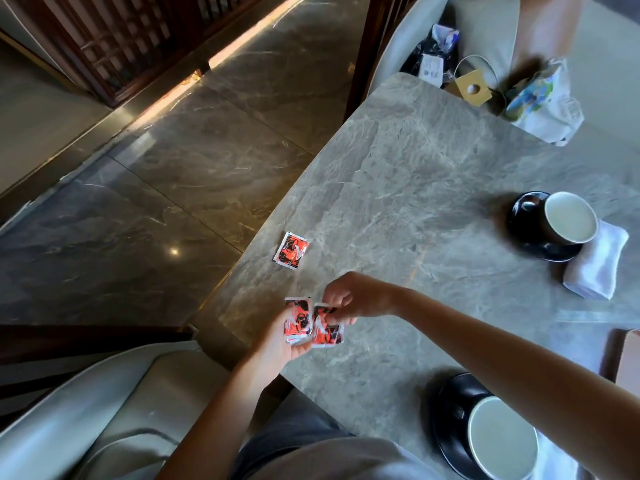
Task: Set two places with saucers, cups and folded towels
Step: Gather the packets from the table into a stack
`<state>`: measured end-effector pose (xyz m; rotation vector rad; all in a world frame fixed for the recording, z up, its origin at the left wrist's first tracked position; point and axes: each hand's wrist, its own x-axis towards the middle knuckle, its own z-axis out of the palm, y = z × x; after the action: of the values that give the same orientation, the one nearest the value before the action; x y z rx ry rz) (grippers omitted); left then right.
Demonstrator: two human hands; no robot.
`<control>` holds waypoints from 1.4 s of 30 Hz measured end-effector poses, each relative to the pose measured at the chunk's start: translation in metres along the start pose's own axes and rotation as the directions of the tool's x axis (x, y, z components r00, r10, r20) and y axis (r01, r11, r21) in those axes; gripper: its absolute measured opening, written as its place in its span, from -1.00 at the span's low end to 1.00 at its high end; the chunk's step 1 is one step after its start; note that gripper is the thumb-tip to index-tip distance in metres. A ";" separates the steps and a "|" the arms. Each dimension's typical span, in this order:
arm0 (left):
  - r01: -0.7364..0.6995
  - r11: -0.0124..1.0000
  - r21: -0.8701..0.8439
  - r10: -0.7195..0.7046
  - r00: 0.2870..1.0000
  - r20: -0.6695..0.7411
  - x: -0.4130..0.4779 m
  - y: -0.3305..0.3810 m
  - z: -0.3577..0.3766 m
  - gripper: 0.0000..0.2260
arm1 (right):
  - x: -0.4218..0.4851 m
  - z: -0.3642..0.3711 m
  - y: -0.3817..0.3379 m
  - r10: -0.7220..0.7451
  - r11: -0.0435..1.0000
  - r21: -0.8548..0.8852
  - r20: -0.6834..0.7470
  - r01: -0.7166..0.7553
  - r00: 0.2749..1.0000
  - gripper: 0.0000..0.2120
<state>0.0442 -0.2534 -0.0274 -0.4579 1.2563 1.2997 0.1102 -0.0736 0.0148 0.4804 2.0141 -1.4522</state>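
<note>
red packet [291,251], marble table [398,188], chairs [86,420]

The head camera looks steeply down, close over the marble table [415,188]; wide-angle, tilted.

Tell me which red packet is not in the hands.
The red packet lying alone on the table, beyond both hands; the others are held.

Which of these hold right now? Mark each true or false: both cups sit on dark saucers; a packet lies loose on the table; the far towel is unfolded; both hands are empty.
1. Both cups sit on dark saucers. True: far cup on far saucer, near cup on near saucer.
2. A packet lies loose on the table. True: red packet on table.
3. The far towel is unfolded. False: far towel is folded.
4. Both hands are empty. False: left hand and right hand hold red packets.
</note>
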 end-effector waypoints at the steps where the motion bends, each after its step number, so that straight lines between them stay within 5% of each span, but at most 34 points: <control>1: 0.018 1.000 -0.005 -0.018 0.999 0.048 -0.001 -0.001 0.001 -0.67 | 0.002 0.006 -0.004 -0.016 1.000 -0.011 -0.014 0.016 1.000 -0.82; 5: 0.009 1.000 -0.017 -0.005 0.978 0.208 -0.005 -0.006 -0.003 -0.68 | 0.016 0.024 -0.013 -0.113 0.983 -0.166 -0.201 0.080 0.973 -0.74; 10: -0.045 0.994 -0.101 0.057 0.991 0.117 -0.001 -0.011 -0.015 -0.79 | 0.035 0.023 -0.017 -0.131 0.976 -0.203 -0.285 0.074 0.950 -0.84; 13: -0.060 0.988 -0.143 0.076 0.991 0.107 0.000 -0.010 -0.021 -0.80 | 0.055 0.010 -0.024 -0.061 0.991 -0.135 -0.510 -0.010 0.858 -0.74; 18: -0.063 0.994 -0.088 0.070 0.994 0.084 -0.004 -0.004 -0.017 -0.84 | 0.091 0.005 -0.043 0.226 0.967 0.071 -0.686 -0.245 0.692 -0.50; 21: -0.073 0.994 -0.081 0.079 0.994 0.074 -0.005 -0.005 -0.018 -0.84 | 0.098 0.024 -0.044 0.218 0.930 -0.035 -0.750 -0.367 0.624 -0.45; 29: -0.051 0.981 -0.185 0.063 0.997 0.055 -0.008 -0.009 -0.027 -0.66 | 0.069 0.030 -0.008 -0.018 0.946 -0.257 -0.650 -0.198 0.760 -0.69; 35: -0.047 0.976 -0.212 0.068 0.993 0.095 -0.012 0.000 -0.019 -0.56 | 0.038 0.020 0.017 0.152 0.988 0.126 -0.702 -0.089 0.696 -0.91; 39: -0.045 0.974 -0.221 0.065 0.994 0.085 -0.014 0.002 -0.009 -0.54 | 0.011 0.013 0.021 0.178 0.872 0.473 -0.545 0.125 0.819 -0.88; 42: -0.032 0.981 -0.191 0.038 0.999 0.032 -0.014 0.000 0.004 -0.48 | -0.008 0.015 0.022 0.113 0.859 0.493 -0.444 0.137 0.889 -0.79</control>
<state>0.0490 -0.2563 -0.0143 -0.5484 1.1196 1.4595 0.1332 -0.0803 0.0010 1.1366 1.9382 -2.0466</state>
